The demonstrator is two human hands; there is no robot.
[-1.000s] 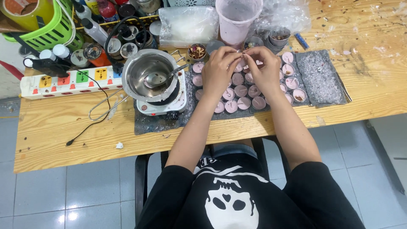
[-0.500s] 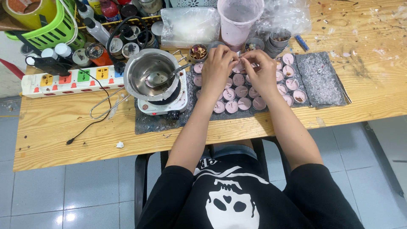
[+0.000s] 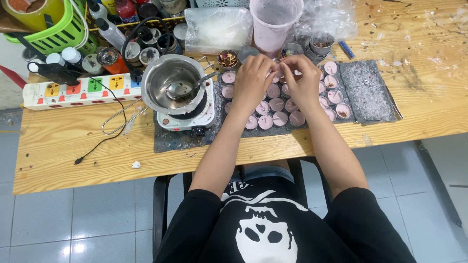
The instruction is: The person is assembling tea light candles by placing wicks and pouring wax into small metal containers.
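Barely shifted since before, left hand (image 3: pixel 252 82) and right hand (image 3: pixel 303 78) still pinching together over pink candle cups (image 3: pixel 276 104). Can't tell what's pinched, too small

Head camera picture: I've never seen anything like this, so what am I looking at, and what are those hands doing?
No machine here: a camera worn on a person's head looks down at their own two bare hands over a wooden table. The left hand and right hand meet above rows of small pink-filled candle cups on a dark mat; what the fingers pinch is too small to tell. Beside them a steel pot sits on a small white hotplate, with a power strip and a pink-stained measuring cup nearby.
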